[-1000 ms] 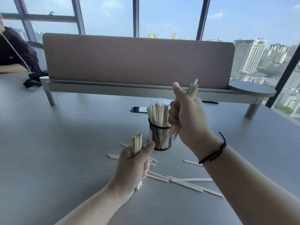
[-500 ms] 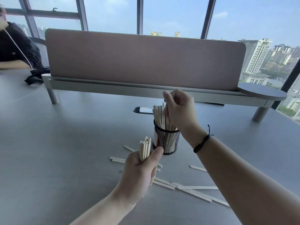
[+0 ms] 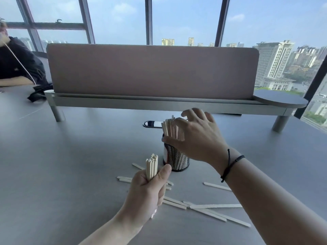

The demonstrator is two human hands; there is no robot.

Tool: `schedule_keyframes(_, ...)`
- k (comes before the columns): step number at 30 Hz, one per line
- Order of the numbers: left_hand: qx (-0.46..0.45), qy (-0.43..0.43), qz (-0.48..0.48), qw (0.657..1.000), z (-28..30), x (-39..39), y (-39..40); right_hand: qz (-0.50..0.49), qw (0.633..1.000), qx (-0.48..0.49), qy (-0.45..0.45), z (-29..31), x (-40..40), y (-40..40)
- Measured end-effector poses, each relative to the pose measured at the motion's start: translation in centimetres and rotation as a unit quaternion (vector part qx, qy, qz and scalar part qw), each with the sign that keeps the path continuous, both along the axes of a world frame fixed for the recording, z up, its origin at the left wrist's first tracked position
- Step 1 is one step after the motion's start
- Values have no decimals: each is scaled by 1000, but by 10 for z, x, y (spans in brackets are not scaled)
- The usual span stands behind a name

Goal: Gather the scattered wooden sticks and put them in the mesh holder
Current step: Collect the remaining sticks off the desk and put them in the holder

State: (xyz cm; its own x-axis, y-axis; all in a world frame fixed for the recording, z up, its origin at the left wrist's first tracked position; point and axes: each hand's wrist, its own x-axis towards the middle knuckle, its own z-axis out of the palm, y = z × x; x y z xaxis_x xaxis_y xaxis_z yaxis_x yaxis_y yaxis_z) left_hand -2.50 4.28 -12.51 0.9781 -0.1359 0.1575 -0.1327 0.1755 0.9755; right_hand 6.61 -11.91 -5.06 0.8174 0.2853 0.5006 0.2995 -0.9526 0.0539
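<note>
Now right hand (image 3: 196, 137) has dropped its bundle into the mesh holder (image 3: 177, 159); fingers spread loose over the stick tops, holding nothing. Left hand (image 3: 146, 193) still has its grip closed round a bundle of sticks (image 3: 151, 166). Loose sticks (image 3: 215, 206) remain on bench (image 3: 62, 165).

Both forearms bare, no sleeves. Right wrist: thin black cord bracelet (image 3: 231, 162), braided section w/ loose end hanging. Left hand (image 3: 146, 190) w/o jewellery.

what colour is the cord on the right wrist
Black: a thin cord bracelet round the right wrist, seen in the head view.
</note>
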Motion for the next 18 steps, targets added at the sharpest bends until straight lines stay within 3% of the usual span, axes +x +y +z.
schedule_keyframes(2, -8, 7, -14, 1000, 0, 1, 1, 23, 996, 53, 74, 7, -9, -21)
schedule_keyframes(3, -14, 11, -18, 1000, -1, 1, 1, 50, 984, 130, 107, 11, -15, -33)
schedule_keyframes(5, -20, 15, -23, 999, -1, 2, 2, 94, 934, 321, 124, 13, -26, -54)
schedule_keyframes(7, -17, 12, -17, 1000, -3, 3, 2, 85, 906, 399, 118, 1, -38, -70)
schedule_keyframes(11, -8, 0, 22, 1000, 7, 13, -1, 21, 961, 231, 148, -57, -64, -90)
schedule_keyframes(14, -57, -33, 93, 993, 31, 34, -4, -2, 973, 119, 198, -86, -73, -96)
schedule_keyframes(18, -68, -123, 197, 970, 75, 67, -19, 6, 969, 134, 206, -88, -75, -92)
